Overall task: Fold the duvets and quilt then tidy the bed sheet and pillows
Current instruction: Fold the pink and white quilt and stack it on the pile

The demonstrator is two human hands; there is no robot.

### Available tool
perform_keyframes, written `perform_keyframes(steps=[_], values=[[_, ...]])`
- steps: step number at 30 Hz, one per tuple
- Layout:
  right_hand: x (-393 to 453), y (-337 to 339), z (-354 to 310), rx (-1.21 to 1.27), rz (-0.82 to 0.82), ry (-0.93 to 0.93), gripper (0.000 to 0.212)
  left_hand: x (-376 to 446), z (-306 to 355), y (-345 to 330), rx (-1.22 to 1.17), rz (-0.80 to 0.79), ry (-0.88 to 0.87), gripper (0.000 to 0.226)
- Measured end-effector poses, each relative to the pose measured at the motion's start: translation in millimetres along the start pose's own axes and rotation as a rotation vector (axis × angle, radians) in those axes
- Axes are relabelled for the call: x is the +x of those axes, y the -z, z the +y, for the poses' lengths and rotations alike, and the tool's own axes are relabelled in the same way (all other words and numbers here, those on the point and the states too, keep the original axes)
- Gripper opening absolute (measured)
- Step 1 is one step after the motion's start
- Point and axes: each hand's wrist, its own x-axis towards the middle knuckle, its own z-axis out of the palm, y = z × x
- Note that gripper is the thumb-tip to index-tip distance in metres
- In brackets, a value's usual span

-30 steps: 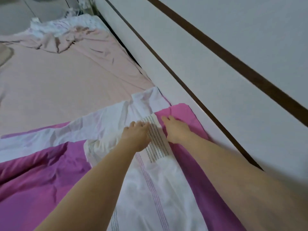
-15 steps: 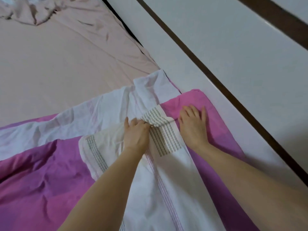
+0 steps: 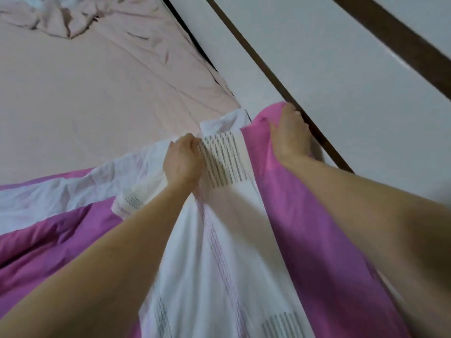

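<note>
Pink duvet [image 3: 305, 228]: cloth, smooth, faint sheen, soft creases. White cover [image 3: 219, 264] on it: thin matt cotton-like cloth, printed dashed stripe patches (grey and pale pink), finely crumpled at far edge. Bed sheet [image 3: 85, 93], far left: pale pink matt cloth, wrinkled at far end. Wall panel [image 3: 341, 81], right: smooth, slightly glossy white, dark wood-look strips [image 3: 280, 81].
</note>
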Motion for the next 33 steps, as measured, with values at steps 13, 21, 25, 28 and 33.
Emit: perform_keyframes(steps=[13,21,25,28,33], values=[[53.7,-124.5,-6.5,-0.496,-0.623,0.584,0.063,45.6,-41.5,-80.8,0.471,-0.584,0.062,0.066],[23.3,-145.0,7.8,-0.411,-0.661,0.547,0.065,41.3,-73.1,-76.3,0.506,-0.683,-0.022,0.073],[23.4,-140.7,-26.7,-0.361,-0.576,0.432,0.057,51.3,-67.8,-38.8,0.369,-0.476,-0.047,0.063],[-16.7,-119.9,-66.5,-0.197,-0.374,0.603,0.036,31.5,-90.3,7.6,0.457,-0.414,-0.02,0.058],[-108.2,-95.7,-165.2,0.01,-0.538,0.842,0.031,-13.2,-170.2,122.8,0.542,-0.385,0.163,0.053]])
